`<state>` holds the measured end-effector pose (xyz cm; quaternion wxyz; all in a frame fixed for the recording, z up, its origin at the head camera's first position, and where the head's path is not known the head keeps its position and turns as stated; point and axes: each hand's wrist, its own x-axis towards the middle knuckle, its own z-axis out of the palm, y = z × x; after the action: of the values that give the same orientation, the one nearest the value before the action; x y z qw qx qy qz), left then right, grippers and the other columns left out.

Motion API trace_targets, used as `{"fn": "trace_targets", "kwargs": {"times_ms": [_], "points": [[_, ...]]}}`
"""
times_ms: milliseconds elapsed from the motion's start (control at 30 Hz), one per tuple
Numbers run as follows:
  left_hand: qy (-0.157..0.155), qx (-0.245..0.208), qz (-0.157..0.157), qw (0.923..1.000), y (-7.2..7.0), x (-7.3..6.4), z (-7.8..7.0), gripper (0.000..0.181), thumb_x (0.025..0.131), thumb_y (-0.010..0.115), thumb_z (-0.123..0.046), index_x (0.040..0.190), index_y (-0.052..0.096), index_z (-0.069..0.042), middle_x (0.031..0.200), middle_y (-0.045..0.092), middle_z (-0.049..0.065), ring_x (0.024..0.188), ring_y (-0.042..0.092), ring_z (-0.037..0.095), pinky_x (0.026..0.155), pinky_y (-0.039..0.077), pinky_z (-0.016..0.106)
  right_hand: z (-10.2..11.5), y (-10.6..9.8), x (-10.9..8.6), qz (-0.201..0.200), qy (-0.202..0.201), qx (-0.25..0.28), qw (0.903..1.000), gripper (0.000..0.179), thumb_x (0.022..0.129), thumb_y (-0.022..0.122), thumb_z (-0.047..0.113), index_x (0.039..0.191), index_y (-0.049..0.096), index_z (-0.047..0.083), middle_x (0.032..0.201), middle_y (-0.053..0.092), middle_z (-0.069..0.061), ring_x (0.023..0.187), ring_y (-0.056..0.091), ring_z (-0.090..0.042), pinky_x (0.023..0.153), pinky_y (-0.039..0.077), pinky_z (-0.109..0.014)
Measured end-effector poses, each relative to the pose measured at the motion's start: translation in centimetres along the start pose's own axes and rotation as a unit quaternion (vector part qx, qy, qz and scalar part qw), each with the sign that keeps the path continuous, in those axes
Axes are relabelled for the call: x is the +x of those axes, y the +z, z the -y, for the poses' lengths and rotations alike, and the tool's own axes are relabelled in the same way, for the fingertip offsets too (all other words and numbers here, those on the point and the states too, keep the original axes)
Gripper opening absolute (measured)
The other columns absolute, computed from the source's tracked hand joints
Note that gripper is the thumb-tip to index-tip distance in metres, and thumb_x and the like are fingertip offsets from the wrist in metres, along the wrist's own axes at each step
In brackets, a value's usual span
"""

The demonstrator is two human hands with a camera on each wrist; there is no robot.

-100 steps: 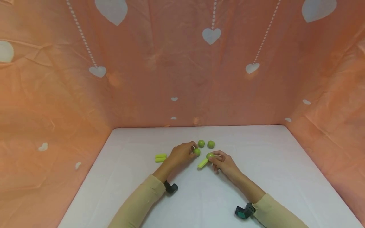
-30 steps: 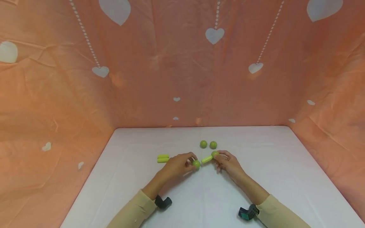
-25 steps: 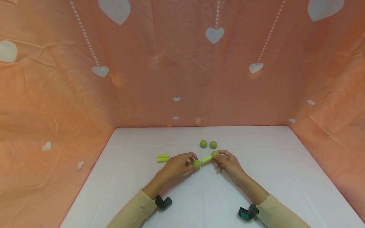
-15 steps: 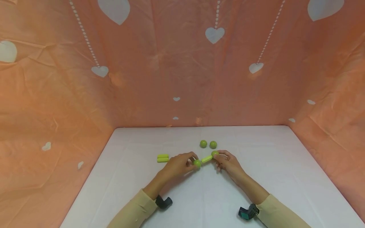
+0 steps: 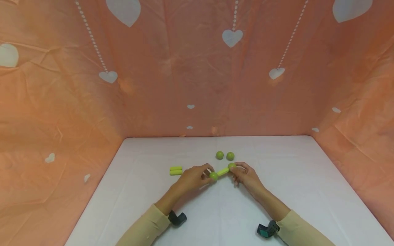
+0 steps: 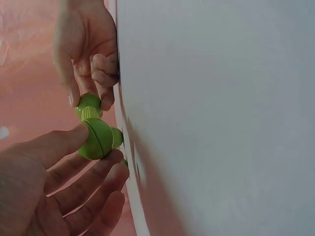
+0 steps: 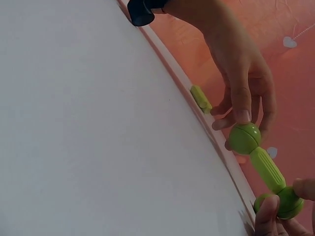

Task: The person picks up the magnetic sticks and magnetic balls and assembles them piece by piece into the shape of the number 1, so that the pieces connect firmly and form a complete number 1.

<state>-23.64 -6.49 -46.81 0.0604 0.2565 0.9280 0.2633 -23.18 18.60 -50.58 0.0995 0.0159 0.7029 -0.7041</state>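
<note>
My left hand [image 5: 194, 177] pinches a glossy green ball [image 5: 213, 176] between thumb and fingers. Opposite it, my right hand [image 5: 247, 177] grips a second green ball [image 5: 232, 166], which sits on one end of a short ridged yellow-green rod [image 5: 223, 172]. The rod's other end meets the left ball, so ball, rod and ball form one line, as the right wrist view shows with the near ball [image 7: 289, 202], the rod [image 7: 267, 169] and the far ball [image 7: 244, 138]. A seam runs round the left ball [image 6: 97, 139] in the left wrist view.
Two loose green balls, one on the left [image 5: 219, 155] and one on the right [image 5: 230, 156], lie behind the hands on the white table [image 5: 147, 153]. A pair of yellow-green rods [image 5: 175, 171] lies side by side left of my left hand. Orange heart-patterned cloth [image 5: 172, 85] encloses the table.
My left hand has drawn its ball back from near the loose balls, then rightward against the rod's free end. My right hand has swung the rod to point more toward the left hand.
</note>
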Motion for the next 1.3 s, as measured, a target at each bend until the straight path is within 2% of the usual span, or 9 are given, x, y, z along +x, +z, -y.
{"fn": "trace_targets", "kwargs": {"times_ms": [200, 400, 667, 1000, 1233, 1300], "points": [[0.004, -0.013, -0.005, 0.9999, 0.0, 0.0, 0.3, 0.030, 0.088, 0.067, -0.040, 0.115, 0.059, -0.030, 0.100, 0.069, -0.009, 0.086, 0.062, 0.005, 0.071, 0.049, 0.026, 0.0, 0.2, -0.1, -0.009, -0.012, -0.032, 0.9994, 0.050, 0.089, 0.068, 0.035, 0.126, 0.050, 0.007, 0.079, 0.066, -0.008, 0.059, 0.058, -0.013, 0.056, 0.049, -0.024], [0.000, -0.024, -0.007, 0.9997, 0.0, 0.2, 0.5, 0.030, 0.089, 0.067, -0.038, 0.116, 0.058, -0.030, 0.104, 0.069, -0.008, 0.090, 0.064, 0.007, 0.075, 0.051, 0.029, 0.1, 0.3, -0.2, -0.011, -0.016, -0.051, 0.9985, 0.048, 0.091, 0.066, 0.035, 0.127, 0.051, 0.008, 0.092, 0.071, -0.014, 0.060, 0.058, -0.011, 0.054, 0.049, -0.023], [-0.003, -0.025, -0.017, 0.9995, 0.0, 0.3, 0.7, 0.030, 0.089, 0.067, -0.037, 0.117, 0.058, -0.031, 0.106, 0.069, -0.009, 0.089, 0.064, 0.006, 0.076, 0.051, 0.028, 0.1, 0.4, -0.3, 0.000, -0.017, -0.050, 0.9986, 0.050, 0.091, 0.065, 0.034, 0.130, 0.048, 0.007, 0.099, 0.071, -0.019, 0.062, 0.060, -0.012, 0.057, 0.053, -0.026], [-0.016, -0.027, -0.024, 0.9992, 0.1, 0.3, 0.9, 0.028, 0.089, 0.068, -0.038, 0.115, 0.059, -0.030, 0.103, 0.068, -0.008, 0.087, 0.063, 0.006, 0.074, 0.050, 0.027, -0.1, 0.4, -0.4, 0.032, -0.054, -0.019, 0.9978, 0.051, 0.094, 0.062, 0.023, 0.138, 0.042, 0.006, 0.101, 0.067, -0.027, 0.063, 0.061, -0.014, 0.058, 0.055, -0.031], [-0.014, -0.029, -0.028, 0.9991, 0.0, 0.3, 0.9, 0.027, 0.089, 0.068, -0.036, 0.114, 0.059, -0.030, 0.104, 0.068, -0.008, 0.087, 0.062, 0.007, 0.073, 0.050, 0.027, 0.3, 1.1, -1.0, 0.014, -0.062, -0.086, 0.9943, 0.038, 0.093, 0.063, 0.027, 0.129, 0.053, 0.019, 0.097, 0.070, -0.019, 0.067, 0.062, -0.020, 0.061, 0.054, -0.032], [-0.012, -0.027, -0.029, 0.9991, 0.1, 0.3, 0.8, 0.027, 0.089, 0.068, -0.036, 0.114, 0.059, -0.030, 0.103, 0.068, -0.008, 0.086, 0.062, 0.006, 0.073, 0.050, 0.027, 0.4, 1.2, -1.2, 0.020, -0.065, -0.094, 0.9932, 0.038, 0.094, 0.063, 0.028, 0.129, 0.053, 0.018, 0.096, 0.070, -0.019, 0.068, 0.063, -0.022, 0.061, 0.054, -0.032]]}}
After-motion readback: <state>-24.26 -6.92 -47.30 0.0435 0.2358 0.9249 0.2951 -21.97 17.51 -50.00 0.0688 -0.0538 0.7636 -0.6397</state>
